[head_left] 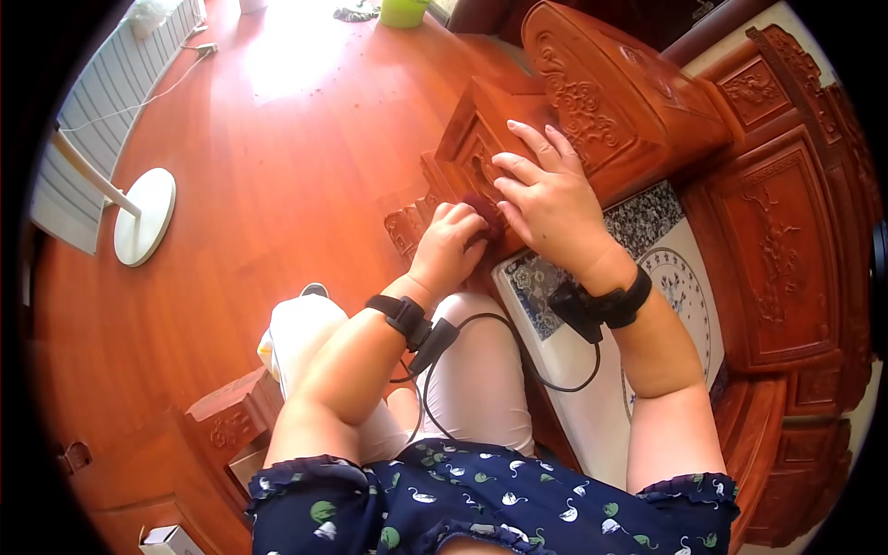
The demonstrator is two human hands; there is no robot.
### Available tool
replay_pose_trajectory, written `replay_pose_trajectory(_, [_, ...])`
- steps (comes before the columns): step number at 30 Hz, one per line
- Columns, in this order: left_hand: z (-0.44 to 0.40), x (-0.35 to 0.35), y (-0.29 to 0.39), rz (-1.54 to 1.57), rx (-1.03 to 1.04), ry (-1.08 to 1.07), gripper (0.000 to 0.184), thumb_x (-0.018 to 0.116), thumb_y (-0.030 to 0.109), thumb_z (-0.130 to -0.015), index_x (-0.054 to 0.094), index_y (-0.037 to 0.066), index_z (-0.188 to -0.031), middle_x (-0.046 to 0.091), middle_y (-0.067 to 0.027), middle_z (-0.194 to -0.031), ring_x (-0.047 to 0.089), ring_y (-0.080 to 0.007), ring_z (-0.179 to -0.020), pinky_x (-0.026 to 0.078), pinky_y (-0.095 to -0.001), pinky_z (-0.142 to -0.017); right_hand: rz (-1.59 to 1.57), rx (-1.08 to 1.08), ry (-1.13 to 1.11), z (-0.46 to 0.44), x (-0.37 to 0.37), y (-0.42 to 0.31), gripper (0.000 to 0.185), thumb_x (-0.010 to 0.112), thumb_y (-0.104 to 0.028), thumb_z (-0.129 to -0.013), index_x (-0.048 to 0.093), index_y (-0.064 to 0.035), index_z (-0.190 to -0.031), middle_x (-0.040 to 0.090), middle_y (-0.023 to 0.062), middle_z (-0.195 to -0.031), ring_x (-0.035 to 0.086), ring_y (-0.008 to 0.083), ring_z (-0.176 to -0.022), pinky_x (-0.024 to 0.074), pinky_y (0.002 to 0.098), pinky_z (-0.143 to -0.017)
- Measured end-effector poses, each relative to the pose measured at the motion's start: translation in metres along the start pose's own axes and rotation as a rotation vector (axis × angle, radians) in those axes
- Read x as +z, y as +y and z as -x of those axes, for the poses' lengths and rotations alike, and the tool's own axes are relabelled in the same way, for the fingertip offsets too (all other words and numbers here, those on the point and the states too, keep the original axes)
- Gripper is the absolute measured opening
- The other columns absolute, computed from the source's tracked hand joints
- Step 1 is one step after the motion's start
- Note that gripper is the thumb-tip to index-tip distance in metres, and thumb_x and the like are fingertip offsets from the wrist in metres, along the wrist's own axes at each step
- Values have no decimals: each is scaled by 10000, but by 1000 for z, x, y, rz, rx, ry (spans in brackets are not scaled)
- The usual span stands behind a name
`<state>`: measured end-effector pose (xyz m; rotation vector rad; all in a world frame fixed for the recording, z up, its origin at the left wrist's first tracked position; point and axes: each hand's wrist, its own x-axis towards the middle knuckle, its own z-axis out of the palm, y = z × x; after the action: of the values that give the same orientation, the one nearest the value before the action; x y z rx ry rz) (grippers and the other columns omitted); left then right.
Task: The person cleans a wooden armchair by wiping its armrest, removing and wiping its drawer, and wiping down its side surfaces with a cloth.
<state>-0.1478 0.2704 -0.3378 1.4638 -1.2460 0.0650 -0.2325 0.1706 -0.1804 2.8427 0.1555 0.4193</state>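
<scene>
My left hand [447,248] is closed, its fingers curled on a dark red, soft-looking bunched thing [483,215], perhaps a cloth, most of it hidden. That thing sits against the lower carved part of a reddish wooden seat's armrest [490,129]. My right hand [552,199] is open, fingers spread, over the same carved wood. Whether its fingertips touch the wood I cannot tell. Black straps with small boxes circle both wrists, joined to a dark cable [555,384].
A white patterned cushion [592,370] covers the seat on my right, with a carved backrest [777,240] behind it. On the wooden floor [277,185] stands a white round base [145,217] with a pole. A green bin [402,12] is at the far end; a white box [169,541] lies bottom left.
</scene>
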Motion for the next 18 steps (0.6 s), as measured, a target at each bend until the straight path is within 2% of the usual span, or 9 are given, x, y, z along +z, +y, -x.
replay_pose_trajectory(3, [-12,8,-19,-27,-160,222,148,610,27,-670,567,64,-807,555,-128,-860,503,-334,-846,416,-387,-769,-10,7,5,0,1,0,165,629,-144,-733,650,-62,-874,564,42,-1096,356,274,-1246,231,461,-1054])
replay_pose_trajectory(8, [-46,9,-65,17,-317,446,123,637,67,-680,567,68,-782,567,-103,-830,528,-306,-810,421,-378,-766,-36,12,21,-1,4,3,158,631,-159,-730,646,-60,-853,564,41,-1076,364,264,-1240,243,462,-1048])
replay_pose_trajectory(15, [-48,18,-75,27,-372,532,154,644,84,-678,577,61,-815,560,-100,-821,536,-282,-811,434,-371,-779,-73,6,74,0,7,5,138,636,-176,-727,640,-67,-812,577,35,-1025,390,246,-1219,270,457,-1034])
replay_pose_trajectory(17, [-43,14,-80,288,-494,428,164,649,79,-672,591,55,-823,574,-109,-851,550,-284,-816,442,-374,-775,-99,17,37,1,3,4,155,629,-130,-730,637,-64,-870,574,42,-1057,391,281,-1223,265,467,-1032])
replay_pose_trajectory(18, [-42,9,-78,208,-429,368,159,650,61,-663,600,52,-813,585,-122,-879,561,-292,-819,449,-383,-771,-101,20,45,1,3,3,155,629,-130,-730,637,-64,-870,574,42,-1057,391,281,-1223,265,467,-1032])
